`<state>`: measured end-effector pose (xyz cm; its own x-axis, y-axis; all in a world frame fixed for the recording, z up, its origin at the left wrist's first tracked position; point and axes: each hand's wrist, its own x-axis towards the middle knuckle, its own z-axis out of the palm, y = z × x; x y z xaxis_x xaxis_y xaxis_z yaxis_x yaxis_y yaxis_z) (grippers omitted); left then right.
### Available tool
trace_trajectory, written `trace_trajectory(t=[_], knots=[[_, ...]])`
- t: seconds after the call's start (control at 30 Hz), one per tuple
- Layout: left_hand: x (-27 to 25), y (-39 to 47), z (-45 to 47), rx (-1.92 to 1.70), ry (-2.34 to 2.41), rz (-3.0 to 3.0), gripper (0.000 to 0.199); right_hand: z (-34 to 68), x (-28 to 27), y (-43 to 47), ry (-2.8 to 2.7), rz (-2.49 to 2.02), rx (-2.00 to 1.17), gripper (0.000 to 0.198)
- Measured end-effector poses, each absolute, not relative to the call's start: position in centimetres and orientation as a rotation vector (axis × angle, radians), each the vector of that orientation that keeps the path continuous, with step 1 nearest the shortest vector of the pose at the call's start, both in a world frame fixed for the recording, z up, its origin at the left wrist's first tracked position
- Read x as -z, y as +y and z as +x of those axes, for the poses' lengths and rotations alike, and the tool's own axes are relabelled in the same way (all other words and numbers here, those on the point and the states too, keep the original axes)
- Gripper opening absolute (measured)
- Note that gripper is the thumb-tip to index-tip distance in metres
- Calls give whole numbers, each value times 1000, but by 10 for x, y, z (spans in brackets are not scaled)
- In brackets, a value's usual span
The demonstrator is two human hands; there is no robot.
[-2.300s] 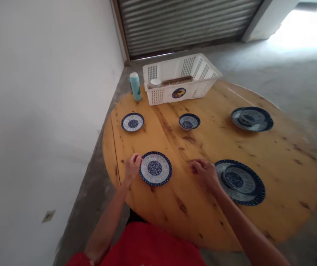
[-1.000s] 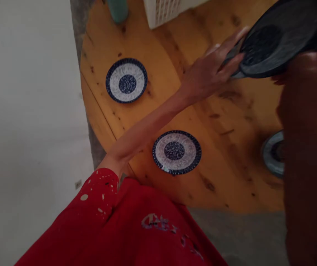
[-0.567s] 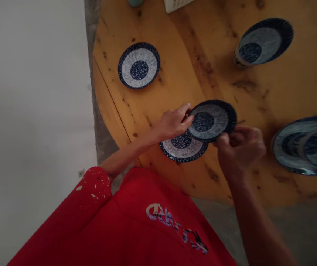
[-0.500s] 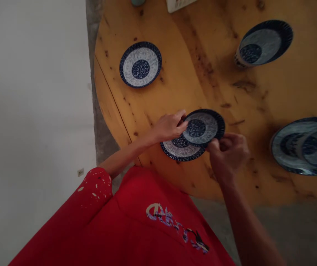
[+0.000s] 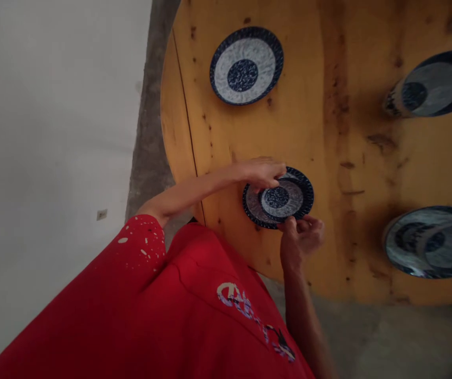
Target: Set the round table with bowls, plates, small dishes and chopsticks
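Your small dish (image 5: 280, 196) sits on the blue-rimmed plate (image 5: 254, 206) near the table (image 5: 321, 137) edge at 6 o'clock, nested so the pair stacks flat. Your left hand (image 5: 263, 172) pinches its rim at 10 o'clock; your right hand (image 5: 301, 237) pinches at 5 o'clock, steadying it. Another plate (image 5: 246, 65) lies at 11 o'clock, a bowl (image 5: 431, 84) at 2, stacked plates (image 5: 433, 241) at 3.

Plain dining area, prob. a home or small eatery: round wooden table (image 5: 368, 173) w/ blue-and-white plates (image 5: 246, 66) laid at intervals, bare concrete floor (image 5: 149, 131), white plastered wall (image 5: 52, 131).
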<state>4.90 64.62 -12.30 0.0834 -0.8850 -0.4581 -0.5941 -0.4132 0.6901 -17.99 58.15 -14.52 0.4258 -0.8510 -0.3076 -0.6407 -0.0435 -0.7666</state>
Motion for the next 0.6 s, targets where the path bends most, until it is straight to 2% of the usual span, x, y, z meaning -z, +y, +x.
trace_trajectory(t=[0.1, 0.23, 0.37, 0.6], knots=[[115, 643, 55, 1287, -1478, 1984, 22, -185, 147, 581, 1296, -1713, 290, 33], [109, 638, 61, 1058, -1431, 2018, 36, -193, 143, 574, 1321, -1684, 321, 37], [116, 636, 62, 852, -1347, 2075, 30, -200, 135, 565, 1334, -1718, 303, 37], [126, 645, 58, 841, -1301, 2033, 29, -202, 136, 559, 1301, -1786, 202, 35]])
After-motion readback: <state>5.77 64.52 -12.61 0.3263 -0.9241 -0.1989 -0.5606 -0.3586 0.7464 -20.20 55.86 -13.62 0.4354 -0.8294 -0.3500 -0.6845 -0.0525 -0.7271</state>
